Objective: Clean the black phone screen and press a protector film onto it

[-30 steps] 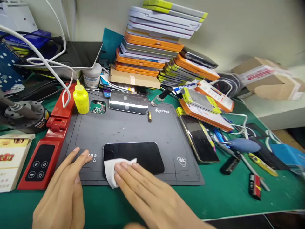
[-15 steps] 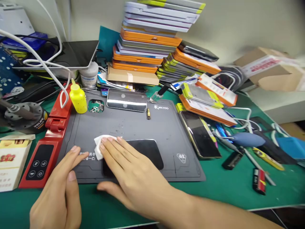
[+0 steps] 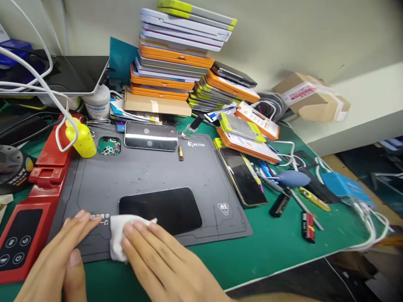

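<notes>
Glass phone [image 3: 163, 207]: rigid, slick, fragile. Right hand [image 3: 157, 260] presses soft wipe [image 3: 121, 235] flat; left hand [image 3: 56, 260] rests spread beside it.

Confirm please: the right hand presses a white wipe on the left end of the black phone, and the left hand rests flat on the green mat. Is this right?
Not fully. In the head view the left hand rests on the grey work mat, not the green one. The rest holds.

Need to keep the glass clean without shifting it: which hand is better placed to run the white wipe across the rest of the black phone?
Right, probably. The right hand already presses the white wipe at the black phone's near-left corner. The left hand rests flat on the grey mat, beside the phone, not touching it.
</notes>
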A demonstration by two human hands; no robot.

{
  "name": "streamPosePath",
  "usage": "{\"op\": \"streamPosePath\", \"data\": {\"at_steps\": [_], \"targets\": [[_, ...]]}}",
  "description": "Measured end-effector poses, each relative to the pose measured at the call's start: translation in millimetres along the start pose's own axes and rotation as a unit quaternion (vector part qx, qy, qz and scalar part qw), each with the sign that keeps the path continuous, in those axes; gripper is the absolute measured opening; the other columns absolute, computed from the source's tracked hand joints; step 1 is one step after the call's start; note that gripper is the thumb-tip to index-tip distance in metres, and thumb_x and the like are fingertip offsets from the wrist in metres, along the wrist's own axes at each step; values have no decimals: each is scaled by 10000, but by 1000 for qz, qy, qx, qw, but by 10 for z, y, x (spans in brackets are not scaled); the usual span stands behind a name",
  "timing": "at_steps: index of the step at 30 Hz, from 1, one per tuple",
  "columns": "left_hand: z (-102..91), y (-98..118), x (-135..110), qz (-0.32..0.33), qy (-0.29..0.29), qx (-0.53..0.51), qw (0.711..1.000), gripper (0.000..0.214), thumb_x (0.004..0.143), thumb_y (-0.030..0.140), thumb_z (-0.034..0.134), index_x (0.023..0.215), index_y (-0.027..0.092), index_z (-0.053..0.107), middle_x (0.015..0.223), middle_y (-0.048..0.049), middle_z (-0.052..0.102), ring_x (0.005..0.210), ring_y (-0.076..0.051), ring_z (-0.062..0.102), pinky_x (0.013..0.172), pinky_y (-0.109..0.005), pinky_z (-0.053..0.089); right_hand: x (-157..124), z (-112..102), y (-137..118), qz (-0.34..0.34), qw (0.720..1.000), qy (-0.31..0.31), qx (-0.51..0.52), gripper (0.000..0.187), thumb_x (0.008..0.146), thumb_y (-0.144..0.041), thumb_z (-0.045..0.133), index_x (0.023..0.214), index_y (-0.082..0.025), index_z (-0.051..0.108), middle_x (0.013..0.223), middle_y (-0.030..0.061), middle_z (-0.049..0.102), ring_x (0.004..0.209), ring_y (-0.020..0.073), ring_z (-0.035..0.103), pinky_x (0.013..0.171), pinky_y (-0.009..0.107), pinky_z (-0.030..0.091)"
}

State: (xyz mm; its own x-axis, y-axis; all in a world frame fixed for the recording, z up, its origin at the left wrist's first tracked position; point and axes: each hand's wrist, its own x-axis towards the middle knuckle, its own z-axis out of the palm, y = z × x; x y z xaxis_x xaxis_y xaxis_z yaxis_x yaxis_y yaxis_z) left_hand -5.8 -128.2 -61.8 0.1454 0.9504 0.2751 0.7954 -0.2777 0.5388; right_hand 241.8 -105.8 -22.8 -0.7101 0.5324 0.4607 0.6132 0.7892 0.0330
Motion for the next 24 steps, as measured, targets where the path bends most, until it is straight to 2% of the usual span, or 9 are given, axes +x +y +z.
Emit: {"op": "streamPosePath", "data": {"at_steps": [1, 3, 5, 7, 9, 11, 16, 20, 24], "targets": [[-6, 48, 0, -11, 8, 3, 1000, 625, 1160, 307, 104, 1485, 473, 612, 1601, 203, 603, 1500, -179, 591, 1255, -544, 555, -60, -46, 30, -11, 1000, -24, -6, 447, 1108, -316, 608, 1456, -44, 680, 1517, 125, 692, 1485, 262, 611, 1351, 399, 381], [-36, 160, -9, -31, 39, 16, 999, 562, 1166, 312, 182, 1493, 472, 610, 1595, 215, 604, 1442, -182, 649, 1261, -527, 560, -193, -156, 121, -20, 997, -70, 9, 541, 1154, -448, 501, 1465, -38, 669, 1548, 129, 663, 1504, 262, 592, 1346, 411, 386], [-83, 267, -20, -41, 71, 31, 996, 475, 1146, 284, 369, 1549, 425, 578, 1613, 158, 607, 1427, -199, 664, 1332, -514, 498, -330, -261, 222, 19, 996, -90, 3, 603, 1160, -496, 459, 1476, -18, 648, 1582, 148, 624, 1528, 267, 565, 1339, 428, 393], [-122, 345, -24, -33, 86, 37, 995, 516, 1107, 207, 486, 1595, 361, 548, 1623, 93, 609, 1438, -184, 643, 1381, -433, 415, -468, -344, 295, 60, 993, -97, -12, 613, 1155, -478, 480, 1538, -12, 586, 1602, 164, 597, 1544, 271, 541, 1329, 432, 407], [-143, 385, -18, -18, 89, 41, 995, 535, 1094, 152, 493, 1600, 318, 550, 1608, 64, 619, 1446, -156, 621, 1372, -327, 369, -586, -396, 341, 63, 992, -105, -12, 695, 1147, -519, 472, 1624, -14, 485, 1602, 173, 594, 1548, 276, 533, 1316, 423, 424], [-148, 396, -5, -9, 85, 47, 995, 538, 1096, 138, 479, 1603, 305, 546, 1598, 61, 622, 1452, -151, 608, 1354, -288, 358, -641, -407, 392, 54, 991, -118, 4, 752, 1146, -556, 442, 1681, -29, 398, 1607, 164, 590, 1546, 276, 535, 1307, 418, 435], [-159, 380, 6, -15, 72, 63, 995, 544, 1104, 149, 479, 1611, 336, 533, 1617, 68, 601, 1439, -181, 614, 1346, -342, 366, -565, -328, 547, 108, 988, -106, 13, 619, 1159, -366, 447, 1699, -73, 370, 1708, 128, 479, 1596, 249, 464, 1311, 440, 422], [-145, 357, -18, -17, 75, 66, 995, 558, 1107, 180, 494, 1641, 343, 499, 1571, 26, 641, 1436, -217, 627, 1328, -414, 408, -679, -414, 440, 100, 988, -119, 16, 684, 1163, -441, 413, 1698, -20, 348, 1710, 168, 472, 1627, 280, 413, 1311, 449, 418], [-118, 351, -28, -19, 80, 77, 994, 541, 1108, 205, 496, 1627, 356, 515, 1572, 14, 644, 1431, -239, 642, 1309, -473, 457, -734, -441, 417, 104, 987, -123, 15, 681, 1167, -430, 409, 1712, -32, 321, 1700, 162, 491, 1632, 265, 402, 1325, 437, 395]]}}
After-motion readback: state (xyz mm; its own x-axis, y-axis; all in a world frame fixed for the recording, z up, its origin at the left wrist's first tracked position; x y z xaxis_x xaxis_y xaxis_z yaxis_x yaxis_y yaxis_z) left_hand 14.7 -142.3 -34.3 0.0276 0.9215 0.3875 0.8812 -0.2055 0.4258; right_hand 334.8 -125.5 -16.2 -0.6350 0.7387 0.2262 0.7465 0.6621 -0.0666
